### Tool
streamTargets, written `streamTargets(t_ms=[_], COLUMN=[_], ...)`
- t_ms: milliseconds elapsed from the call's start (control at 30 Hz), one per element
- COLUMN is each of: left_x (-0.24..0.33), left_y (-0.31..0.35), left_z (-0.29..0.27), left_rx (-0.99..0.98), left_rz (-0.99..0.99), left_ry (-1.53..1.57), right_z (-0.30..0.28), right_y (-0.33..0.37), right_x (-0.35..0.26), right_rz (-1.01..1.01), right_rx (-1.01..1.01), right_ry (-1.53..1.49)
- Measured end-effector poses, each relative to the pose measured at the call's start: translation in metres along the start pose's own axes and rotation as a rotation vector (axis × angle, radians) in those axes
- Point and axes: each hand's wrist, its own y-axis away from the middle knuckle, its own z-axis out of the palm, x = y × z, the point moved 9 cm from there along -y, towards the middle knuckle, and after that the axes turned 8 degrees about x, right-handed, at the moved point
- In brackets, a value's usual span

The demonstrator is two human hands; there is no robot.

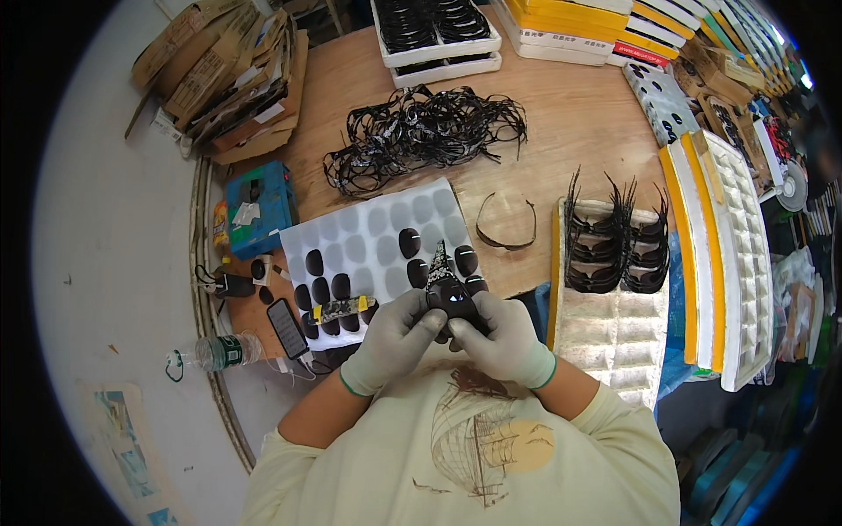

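Close to my chest, both gloved hands hold a pair of sunglasses (450,296) with a dark lens and a patterned temple pointing away from me. My left hand (392,337) pinches it from the left, thumb on the lower edge. My right hand (507,340) grips it from the other side, thumb close to the left one. The fingers beneath are hidden. Just beyond lies a white lens tray (377,215) with round pockets, several holding dark lenses (410,243). A yellow-ended patterned roll (344,309) lies on its near part. One glasses frame (507,245) rests on the table to the right.
A tangled heap of black glasses frames (421,131) lies mid-table. At right, a white foam tray (605,342) carries rows of sunglasses (618,254), beside upright trays (724,263). At left are a phone (287,327), a bottle (226,352), a blue box (260,203) and folded cardboard (219,79).
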Motion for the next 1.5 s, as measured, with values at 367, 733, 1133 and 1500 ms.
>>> streamTargets(t_ms=[367,733,1133,1500], left_x=[0.012,-0.100,-0.115,-0.015], left_y=[-0.036,-0.223,-0.291,-0.079], left_z=[-0.033,-0.300,-0.352,-0.203], left_rx=[0.069,0.705,0.883,0.630], left_rz=[0.338,-0.148,-0.147,0.235], left_ry=[-0.521,-0.222,0.176,-0.114], right_z=[-0.018,-0.071,0.063,0.062], right_y=[-0.062,-0.178,-0.183,-0.160], right_x=[0.056,0.227,0.066,0.058], right_rz=[0.015,0.245,-0.251,-0.240], right_rx=[-0.019,-0.031,0.112,-0.070], right_ry=[0.681,1.311,1.043,0.691])
